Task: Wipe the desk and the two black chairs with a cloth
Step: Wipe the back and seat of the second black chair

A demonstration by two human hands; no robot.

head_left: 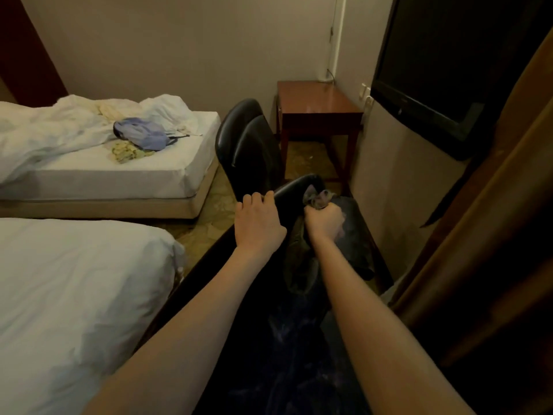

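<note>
Two black chairs stand one behind the other between the beds and the wall. The near black chair (291,190) has its backrest top under my hands. My left hand (258,223) grips that top edge with curled fingers. My right hand (324,221) clutches a bunched grey cloth (317,197) against the inner face of the backrest; part of the cloth hangs down below my wrist. The far black chair (248,145) stands just beyond, its back facing me. The brown wooden desk (314,100) sits in the far corner behind both chairs.
A bed with white sheets (74,295) lies close on my left. A second bed (119,163) farther back carries crumpled bedding and a blue garment (143,134). A dark TV (434,70) hangs on the right wall, brown curtains (493,235) beside it. Patterned carpet runs between.
</note>
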